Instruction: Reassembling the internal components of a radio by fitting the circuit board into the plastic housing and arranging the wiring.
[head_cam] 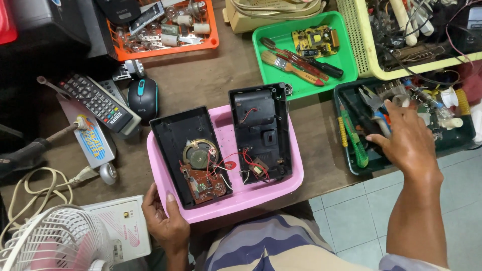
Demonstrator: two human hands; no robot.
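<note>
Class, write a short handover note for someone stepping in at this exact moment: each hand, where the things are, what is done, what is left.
Left hand: grips the near rim of the pink tray.
Right hand: open, reaching into the dark green tool tray, fingers over the pliers; nothing gripped.
In the pink tray: opened black casing, speaker half and back half, joined by red wires.
Done: casing opened.
Left: no tool picked yet.

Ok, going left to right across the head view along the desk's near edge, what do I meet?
White fan → left hand → pink tray holding the opened black casing halves → right hand over the dark green tool tray.
</note>
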